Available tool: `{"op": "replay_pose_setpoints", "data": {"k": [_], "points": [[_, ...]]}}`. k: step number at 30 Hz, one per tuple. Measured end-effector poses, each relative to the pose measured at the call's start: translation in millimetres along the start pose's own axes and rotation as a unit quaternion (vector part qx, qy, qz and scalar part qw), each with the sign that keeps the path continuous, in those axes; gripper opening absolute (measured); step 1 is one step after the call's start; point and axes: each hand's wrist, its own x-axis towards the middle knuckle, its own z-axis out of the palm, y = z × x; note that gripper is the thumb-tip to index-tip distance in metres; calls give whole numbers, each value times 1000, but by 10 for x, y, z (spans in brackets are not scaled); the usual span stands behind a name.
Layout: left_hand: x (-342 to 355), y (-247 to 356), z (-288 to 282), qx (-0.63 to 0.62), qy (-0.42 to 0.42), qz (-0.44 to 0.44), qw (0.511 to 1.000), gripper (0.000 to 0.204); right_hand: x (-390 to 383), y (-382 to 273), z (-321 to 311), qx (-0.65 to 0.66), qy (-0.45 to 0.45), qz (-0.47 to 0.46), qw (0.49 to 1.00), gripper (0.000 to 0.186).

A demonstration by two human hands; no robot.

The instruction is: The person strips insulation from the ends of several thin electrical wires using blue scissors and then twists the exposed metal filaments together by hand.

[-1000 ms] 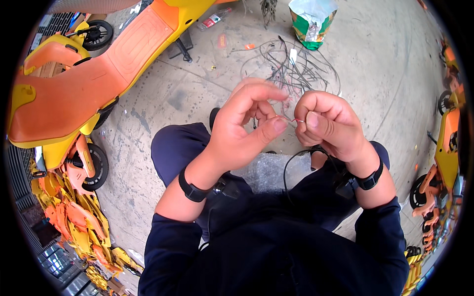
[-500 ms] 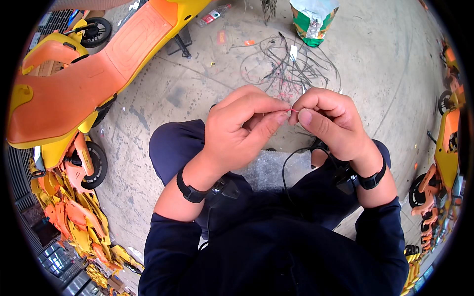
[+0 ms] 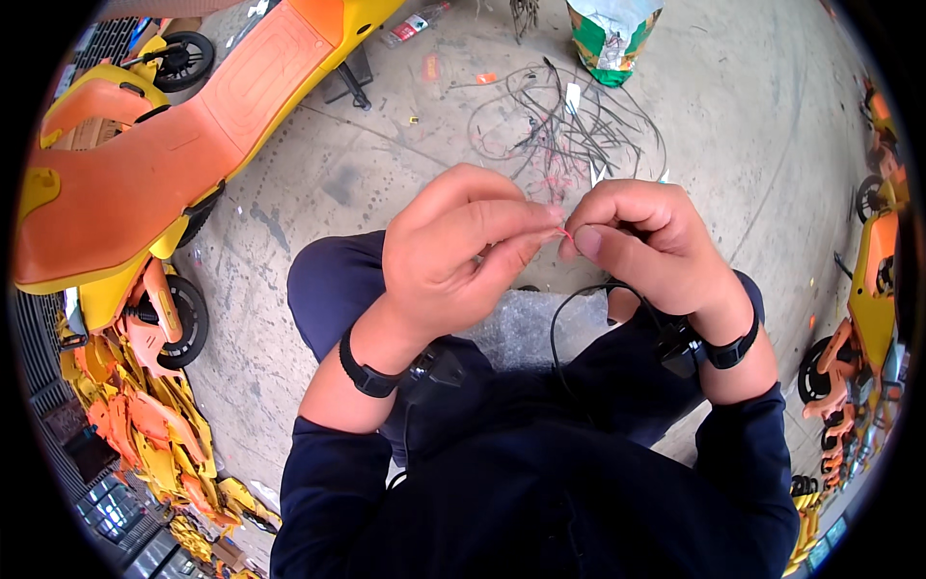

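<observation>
Just beyond my lap, my left hand (image 3: pixel 463 246) pinches a thin red wire (image 3: pixel 565 233) between thumb and forefinger. My right hand (image 3: pixel 646 246) holds the same wire between thumb and curled forefinger, a short span showing between both hands. Behind them a loose tangle of black and red cables (image 3: pixel 550 116) lies on the floor, with small white pieces among it. A crumpled bubble-wrap sheet (image 3: pixel 516 343) is below my hands between my legs. Each wrist has a black band with a small black device, and a black cord loops under my right hand.
A yellow-orange scooter body (image 3: pixel 145 183) stands at left above a pile of yellow and orange panels (image 3: pixel 145 425). A green bag (image 3: pixel 612 43), a plastic bottle (image 3: pixel 415 26) and scraps lie on the concrete floor (image 3: pixel 733 145). More scooters (image 3: pixel 868 289) line the right edge.
My left hand's fingers have come together in a pinch since a second ago, and it has moved slightly left. My right hand first rose a little, then lowered again.
</observation>
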Motion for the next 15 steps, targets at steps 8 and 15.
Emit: {"op": "replay_pose_setpoints", "data": {"k": [8,15], "points": [[-19,-11,19,-38,-1,-23,999,16,30,68,28,-183,95,-171,963,8],[-20,-26,34,-95,-49,-85,991,12,19,58,-10,-260,94,-242,930,8]]}}
